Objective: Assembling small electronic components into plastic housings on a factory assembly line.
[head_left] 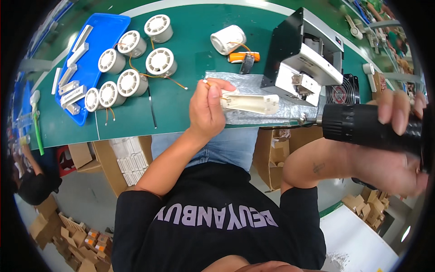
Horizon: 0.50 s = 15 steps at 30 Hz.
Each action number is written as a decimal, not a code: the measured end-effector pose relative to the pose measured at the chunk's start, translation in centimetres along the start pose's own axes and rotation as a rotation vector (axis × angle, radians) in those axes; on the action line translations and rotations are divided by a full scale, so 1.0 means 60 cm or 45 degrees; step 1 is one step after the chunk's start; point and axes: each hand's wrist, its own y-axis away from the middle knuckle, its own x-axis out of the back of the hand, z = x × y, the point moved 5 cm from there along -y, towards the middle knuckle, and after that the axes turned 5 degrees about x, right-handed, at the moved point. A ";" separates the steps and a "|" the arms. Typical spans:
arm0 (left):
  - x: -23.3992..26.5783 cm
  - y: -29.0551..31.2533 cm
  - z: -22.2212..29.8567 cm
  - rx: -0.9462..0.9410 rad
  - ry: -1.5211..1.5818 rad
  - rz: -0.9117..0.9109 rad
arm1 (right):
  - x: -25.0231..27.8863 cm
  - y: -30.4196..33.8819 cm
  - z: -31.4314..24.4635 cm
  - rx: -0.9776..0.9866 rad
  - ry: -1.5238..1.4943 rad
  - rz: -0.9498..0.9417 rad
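Head view: left hand (207, 109) pinches the left end of a white trough-shaped housing (251, 104), which sits over the silver sheet (249, 82) at the front of the green bench (181, 111). Right hand (392, 170), partly blurred, is wrapped around a black powered screwdriver (362, 122), shaft pointing left toward the housing; can't tell if the tip touches.

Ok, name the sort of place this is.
Probably an assembly workshop: round white plastic-looking slotted housings on a green-topped workbench, a black cylindrical power driver with a metal bit, and brown cardboard boxes nearby.
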 end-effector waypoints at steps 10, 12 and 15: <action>0.006 -0.003 0.003 0.036 -0.008 -0.027 | -0.069 -0.026 0.077 0.115 -0.027 -0.069; 0.008 -0.004 0.002 0.040 0.001 -0.010 | -0.070 -0.029 0.068 0.143 -0.027 -0.079; 0.008 -0.003 -0.001 0.064 0.024 -0.002 | -0.083 -0.023 0.066 0.191 -0.019 -0.090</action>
